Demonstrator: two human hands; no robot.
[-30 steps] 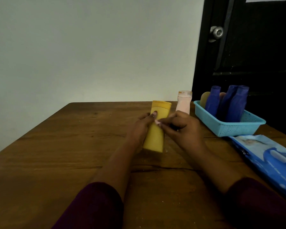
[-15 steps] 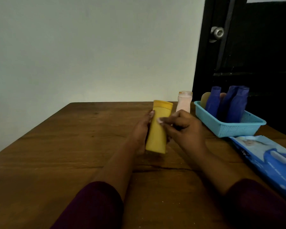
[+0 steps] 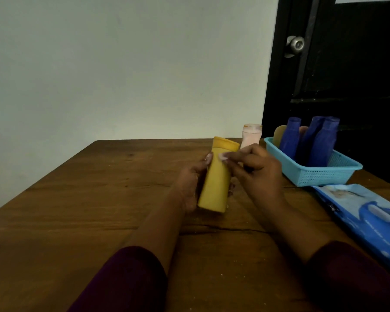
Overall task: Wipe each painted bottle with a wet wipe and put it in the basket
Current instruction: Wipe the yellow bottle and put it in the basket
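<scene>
Now left hand (image 3: 189,183), curled round yellow bottle (image 3: 215,183), is tilting it as right hand (image 3: 256,171), fingers bent, is rubbing upward toward cap (image 3: 225,144): wiping continuing, wipe itself unclear.

Saw only the top of the pink bottle (image 3: 252,134) left of the basket (image 3: 318,177); lost part of the wipe pack (image 3: 356,210) off-frame.

Left sleeve (image 3: 126,280), right sleeve (image 3: 356,278): dark maroon, plain fabric, cuffs at mid-forearm. Left hand (image 3: 189,183), right hand (image 3: 257,172) bare; fingernails (image 3: 209,157) long.
</scene>
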